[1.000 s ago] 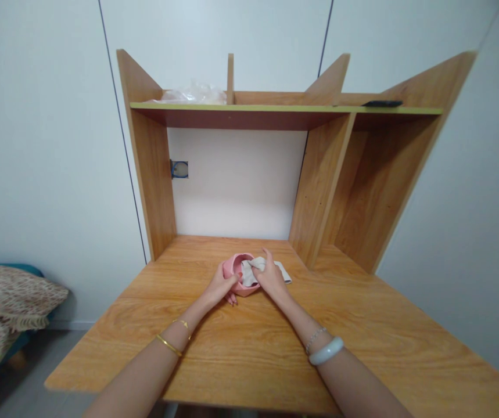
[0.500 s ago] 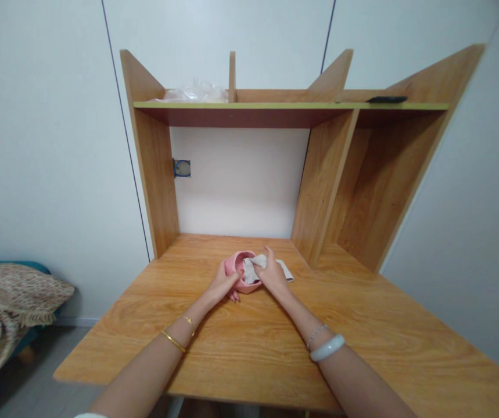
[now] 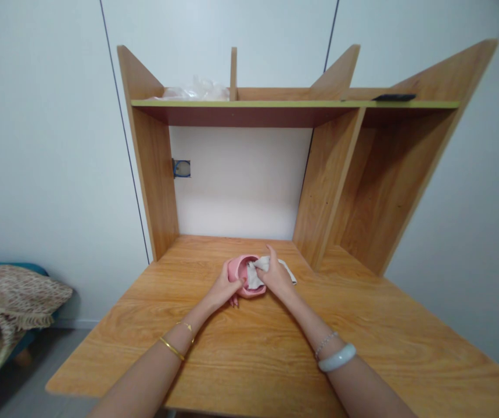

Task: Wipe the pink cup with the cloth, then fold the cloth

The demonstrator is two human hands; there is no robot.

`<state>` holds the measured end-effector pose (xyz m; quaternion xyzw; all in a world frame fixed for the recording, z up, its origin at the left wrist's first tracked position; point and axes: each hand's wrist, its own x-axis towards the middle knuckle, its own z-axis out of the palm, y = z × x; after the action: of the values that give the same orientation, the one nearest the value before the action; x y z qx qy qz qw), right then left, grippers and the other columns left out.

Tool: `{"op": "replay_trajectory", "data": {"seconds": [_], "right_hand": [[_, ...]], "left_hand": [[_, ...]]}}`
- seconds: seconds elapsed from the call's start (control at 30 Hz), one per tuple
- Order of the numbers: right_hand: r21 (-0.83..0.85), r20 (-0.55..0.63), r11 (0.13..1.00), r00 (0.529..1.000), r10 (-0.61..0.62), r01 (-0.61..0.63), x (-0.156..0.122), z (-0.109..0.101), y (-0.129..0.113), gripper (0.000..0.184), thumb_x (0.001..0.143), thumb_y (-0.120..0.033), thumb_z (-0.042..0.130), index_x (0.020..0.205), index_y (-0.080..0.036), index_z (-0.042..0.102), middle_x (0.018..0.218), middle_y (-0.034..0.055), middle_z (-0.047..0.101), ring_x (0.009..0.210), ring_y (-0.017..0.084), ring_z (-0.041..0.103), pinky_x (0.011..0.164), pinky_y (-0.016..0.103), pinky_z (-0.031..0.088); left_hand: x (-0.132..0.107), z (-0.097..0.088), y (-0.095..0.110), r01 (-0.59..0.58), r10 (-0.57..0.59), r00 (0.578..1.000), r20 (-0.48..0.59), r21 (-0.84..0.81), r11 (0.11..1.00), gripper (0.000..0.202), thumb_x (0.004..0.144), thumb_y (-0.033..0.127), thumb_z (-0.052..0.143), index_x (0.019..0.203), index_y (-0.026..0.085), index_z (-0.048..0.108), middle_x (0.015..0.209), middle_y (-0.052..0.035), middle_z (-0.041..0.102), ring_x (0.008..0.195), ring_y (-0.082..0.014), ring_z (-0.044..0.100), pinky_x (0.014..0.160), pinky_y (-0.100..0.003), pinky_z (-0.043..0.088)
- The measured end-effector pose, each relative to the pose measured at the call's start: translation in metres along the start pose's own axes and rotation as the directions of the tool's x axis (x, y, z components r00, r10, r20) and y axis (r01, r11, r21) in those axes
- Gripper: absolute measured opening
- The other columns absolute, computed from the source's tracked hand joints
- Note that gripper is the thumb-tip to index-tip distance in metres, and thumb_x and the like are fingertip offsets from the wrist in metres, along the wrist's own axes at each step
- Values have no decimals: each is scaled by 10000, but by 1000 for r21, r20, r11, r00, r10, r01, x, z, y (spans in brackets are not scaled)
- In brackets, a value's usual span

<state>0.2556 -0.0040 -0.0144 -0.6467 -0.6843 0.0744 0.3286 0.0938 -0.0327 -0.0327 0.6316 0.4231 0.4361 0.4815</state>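
A small pink bowl (image 3: 243, 277) sat tipped on its side on the wooden desk, opening facing right. A crumpled pale grey cloth (image 3: 260, 271) was pressed into it, one end trailing right.

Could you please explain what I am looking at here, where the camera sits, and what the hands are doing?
There is no machine: these are a person's two bare hands, filmed by a camera worn on the head, looking forward and down. They work on a wooden desk with a shelf unit above. The left hand grips a small pink bowl, tipped on its side. The right hand presses a pale cloth into the bowl's opening. On the top shelf lie crumpled clear plastic and a flat dark object.
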Motion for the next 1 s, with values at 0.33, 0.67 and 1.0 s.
{"op": "replay_trajectory", "data": {"seconds": [0.33, 0.67, 1.0], "right_hand": [[65, 19, 997, 999, -48, 46, -7, 6, 2, 670, 733, -219, 487, 1333, -121, 205, 893, 98, 635, 845, 216, 582, 668, 257, 388], [365, -71, 931, 996, 46, -17, -8, 21, 3, 639, 709, -200, 466, 1304, -108, 251, 856, 73, 625, 782, 196, 586, 686, 273, 427], [255, -13, 965, 998, 67, -61, -8, 20, -1, 641, 690, -215, 506, 1278, -137, 263, 891, 75, 617, 786, 199, 584, 670, 268, 418]], "left_hand": [[3, -5, 0, -277, 294, 938, -185, 111, 954, 633, 691, 316, 610, 1233, 141, 332, 1207, -113, 464, 1099, -220, 451, 983, -361, 293], [-6, 0, -4, -159, 161, 987, 19, -88, 983, 831, 625, 438, 687, 1269, 149, 249, 1073, -135, 548, 807, -183, 601, 654, -284, 507], [-4, 3, -3, -51, 50, 998, -34, -27, 998, 674, 659, 400, 628, 1195, 129, 322, 508, 33, 544, 348, -111, 487, 364, -211, 402]]}}
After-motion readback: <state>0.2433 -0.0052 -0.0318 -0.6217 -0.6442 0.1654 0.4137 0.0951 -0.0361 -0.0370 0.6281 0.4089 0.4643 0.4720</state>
